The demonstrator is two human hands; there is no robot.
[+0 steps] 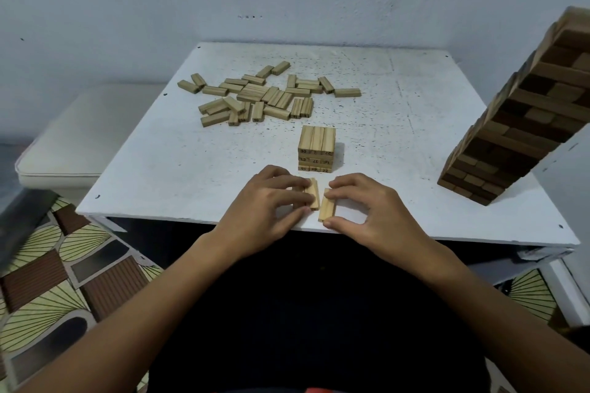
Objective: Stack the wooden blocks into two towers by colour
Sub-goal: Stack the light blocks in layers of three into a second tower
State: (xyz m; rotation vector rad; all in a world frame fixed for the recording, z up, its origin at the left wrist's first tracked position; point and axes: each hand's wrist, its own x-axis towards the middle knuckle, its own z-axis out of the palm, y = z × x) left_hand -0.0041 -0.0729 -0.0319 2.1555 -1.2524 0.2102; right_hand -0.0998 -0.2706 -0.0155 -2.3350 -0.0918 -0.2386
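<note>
Now, left hand gripping grainy blocks, right hand another

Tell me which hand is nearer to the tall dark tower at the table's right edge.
The right hand. It sits left of the dark tower, near the table's front edge, holding a light block. The left hand is farther left, holding other blocks.

The loose blocks at upper centre are pale, matt, grained wood; the tall tower at right is darker wood. The table is matt white, speckled and scuffed.
</note>
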